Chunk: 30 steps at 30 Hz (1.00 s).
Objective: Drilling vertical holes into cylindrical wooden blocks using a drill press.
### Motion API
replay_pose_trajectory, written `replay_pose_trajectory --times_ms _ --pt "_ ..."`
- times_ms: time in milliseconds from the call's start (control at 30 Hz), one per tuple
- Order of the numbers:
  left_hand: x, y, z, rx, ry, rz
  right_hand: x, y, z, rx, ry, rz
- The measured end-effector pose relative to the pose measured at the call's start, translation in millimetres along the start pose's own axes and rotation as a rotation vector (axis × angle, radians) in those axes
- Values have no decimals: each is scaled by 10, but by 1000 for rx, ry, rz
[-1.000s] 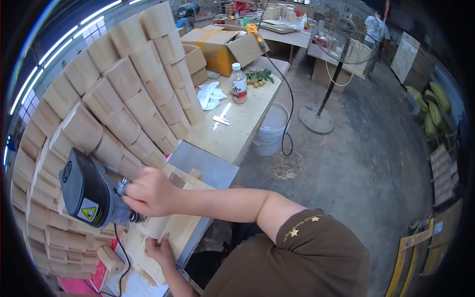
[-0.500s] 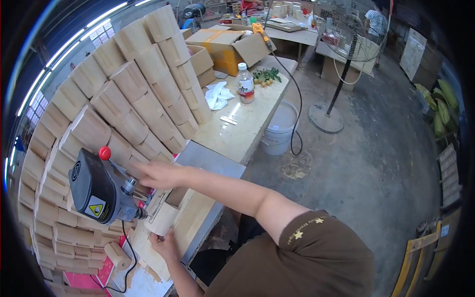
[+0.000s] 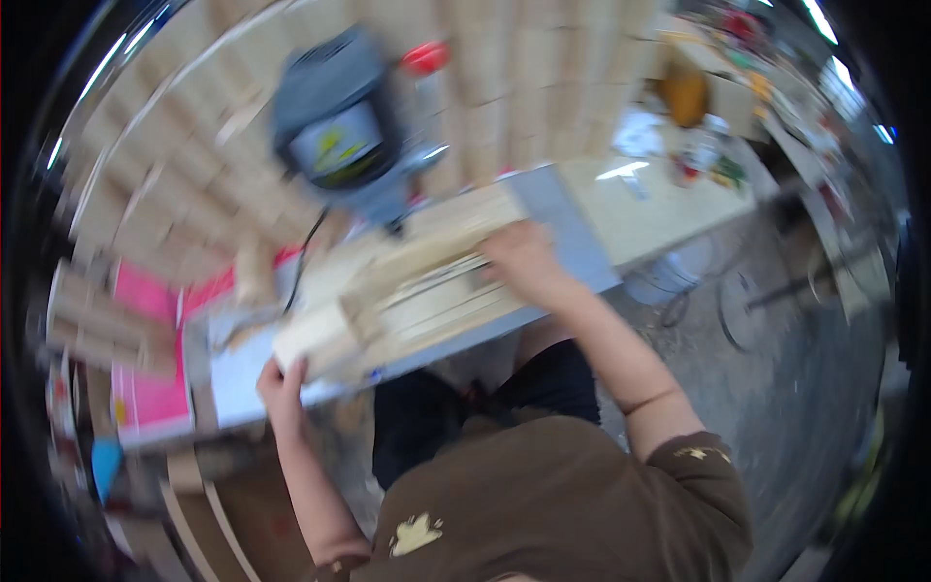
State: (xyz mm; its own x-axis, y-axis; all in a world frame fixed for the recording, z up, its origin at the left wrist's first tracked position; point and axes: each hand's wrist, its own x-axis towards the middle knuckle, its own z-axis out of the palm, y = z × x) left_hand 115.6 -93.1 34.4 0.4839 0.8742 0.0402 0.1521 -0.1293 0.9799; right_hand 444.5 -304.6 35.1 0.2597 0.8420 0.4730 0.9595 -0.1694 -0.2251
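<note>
We looked down on a person's two bare hands at a workbench, and motion blur softened every edge. The left hand (image 3: pixel 281 388) was pinching the near left end of a wooden block (image 3: pixel 315 339), its thumb and fingers on the wood. The block was pale and sat at the left end of a wooden board (image 3: pixel 451 315) with raised strips, down and left of the drill's tip. The right hand (image 3: pixel 529 262) lay at the board's right part with its fingers curled down; we could not tell whether they were gripping anything.

Beyond the board we saw a drill (image 3: pixel 335 126) with a dark grey housing, a red knob (image 3: pixel 425 58) and a black cord (image 3: pixel 305 257). Under the board's right end lay a grey plate (image 3: pixel 572 218). Stacked wooden pieces (image 3: pixel 524 78) rose behind the drill, and a small wooden cylinder (image 3: pixel 254 272) was near the cord. At the left we noticed a pink sheet (image 3: pixel 150 393). To the right, a white cloth (image 3: pixel 640 131), a bottle (image 3: pixel 693 155) and green leaves (image 3: pixel 727 175) shared the bench, with a pale bucket (image 3: pixel 669 276) below its edge
</note>
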Motion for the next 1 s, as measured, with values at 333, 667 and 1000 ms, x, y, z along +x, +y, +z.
replay_pose_trajectory --times_ms 333,667,1000 --pt "-33 195 560 -16 41 -334 120 -239 -84 46 -50 -61" --pt "-60 67 1213 -156 -314 -177 10 -311 -76 -8 -24 -22" --pt "-195 -231 1442 366 -58 567 -46 -140 149 -44 178 199"
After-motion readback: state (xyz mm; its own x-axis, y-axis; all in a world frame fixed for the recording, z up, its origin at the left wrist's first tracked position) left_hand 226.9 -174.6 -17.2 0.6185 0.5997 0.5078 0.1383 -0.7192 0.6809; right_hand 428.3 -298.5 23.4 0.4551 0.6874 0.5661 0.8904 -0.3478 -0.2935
